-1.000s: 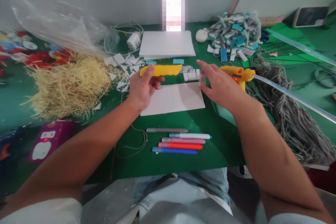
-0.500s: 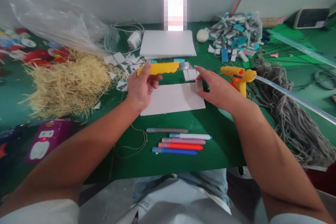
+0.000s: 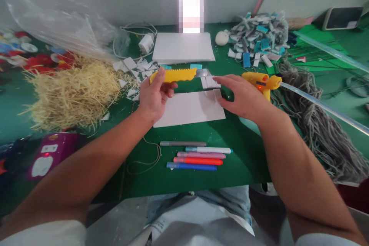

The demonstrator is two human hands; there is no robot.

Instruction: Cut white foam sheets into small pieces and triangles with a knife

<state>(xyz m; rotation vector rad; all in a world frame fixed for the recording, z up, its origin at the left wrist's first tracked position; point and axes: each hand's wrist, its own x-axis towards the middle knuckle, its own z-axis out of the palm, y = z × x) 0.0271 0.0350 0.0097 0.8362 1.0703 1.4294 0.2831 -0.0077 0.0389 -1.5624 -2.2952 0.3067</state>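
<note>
While gripping yellow cutter (image 3: 181,75) by handle in left hand (image 3: 151,100), pointing blade (image 3: 202,72) right, away from palm, likely for safe hold. Curving right hand (image 3: 243,96) near blade; cannot tell whether pinching anything. White sheet (image 3: 191,108) flat on counter (image 3: 243,161) below, markers (image 3: 198,160) nearer, probably for easy reach.

No txt/nos. legible: tiny print (image 3: 159,225) on pale garment (image 3: 188,221) & glue gun (image 3: 266,82) label (image 3: 261,83) too blurry.
</note>
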